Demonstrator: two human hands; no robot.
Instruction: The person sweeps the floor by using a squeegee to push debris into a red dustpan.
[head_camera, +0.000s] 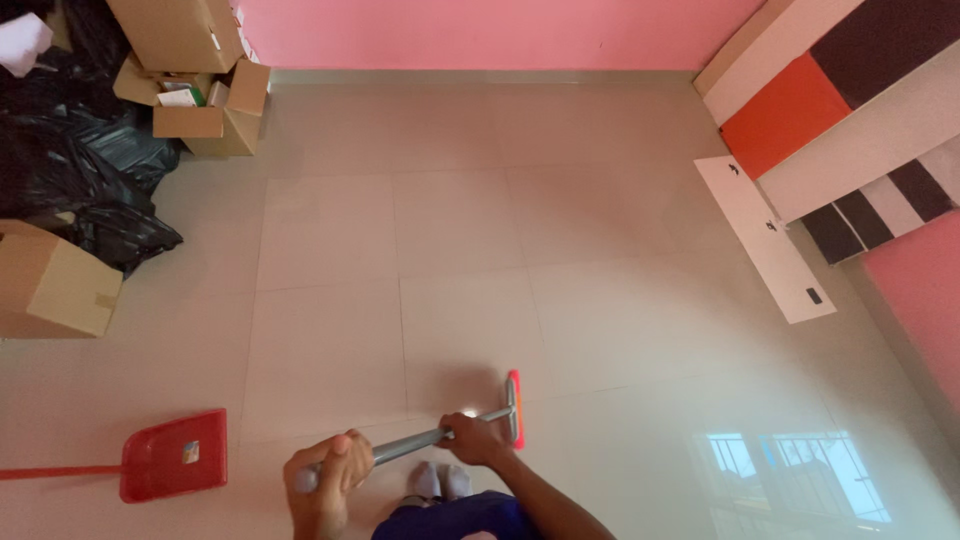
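The person stands on a pale tiled floor (480, 200) and holds a floor wiper (470, 425) with both hands. The left hand (325, 480) is closed around the upper end of the grey metal handle (405, 447), fingers wrapped over it. The right hand (475, 440) grips the same handle lower down, close to where it meets the head. The head (514, 408), a narrow red-orange strip, lies on the floor near the bottom edge, just ahead of the person's feet (438, 482), which show in light socks below the handle.

Near the bottom left corner of the floor lies a red dustpan (175, 455), its long red stick running off toward the left edge; it is well apart from both hands. Along the left edge sits a cardboard box (55, 285), with black plastic bags (80, 170) heaped behind it. In the top left corner more cardboard boxes (200, 90) are stacked, one open with its flaps up. A pink wall (480, 30) bounds the top edge. Along the right edge flat panels (850, 110) in white, orange and dark brown lean together, and a white board (765, 240) lies beside them on the floor. A window's reflection shines on the tiles near the bottom right corner.
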